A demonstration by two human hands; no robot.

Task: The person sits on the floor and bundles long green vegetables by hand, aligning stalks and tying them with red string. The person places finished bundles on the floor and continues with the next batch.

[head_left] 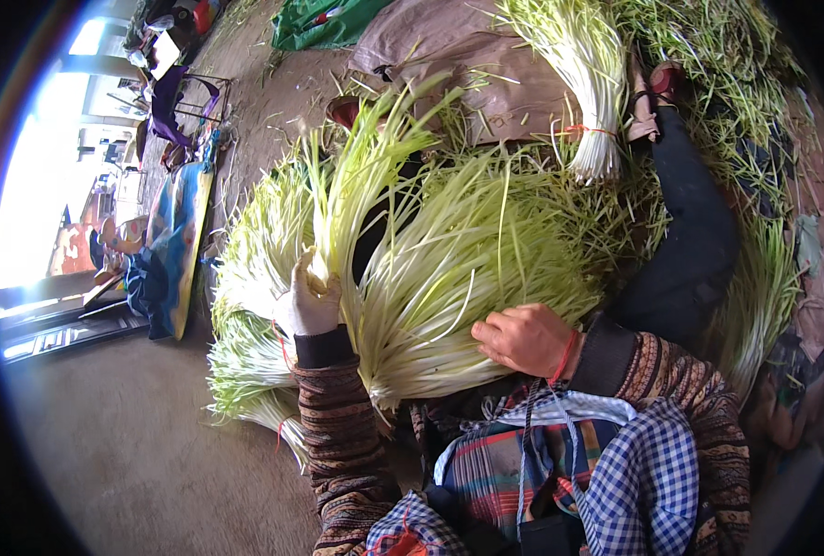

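Observation:
My left hand (pixel 312 295), in a pale glove, grips an upright bunch of yellow-green leafy stalks (pixel 356 201), tips pointing away from me. My bare right hand (pixel 528 338) rests at the near edge of a large loose pile of the same stalks (pixel 446 278), its fingers curled; whether a stalk is between them I cannot tell. The pile lies in front of my lap, white ends towards me. Bundles tied with red string (pixel 266 358) are stacked at the left, partly behind my left forearm.
A tied bundle (pixel 592 104) lies on a brown sheet (pixel 467 62) ahead. Leaf scraps (pixel 724 90) are heaped at the upper right, with more stalks (pixel 759 299) beyond my dark-trousered leg. A green bag (pixel 321 24) lies at the top. A blue-and-yellow board (pixel 186 243) stands at the left.

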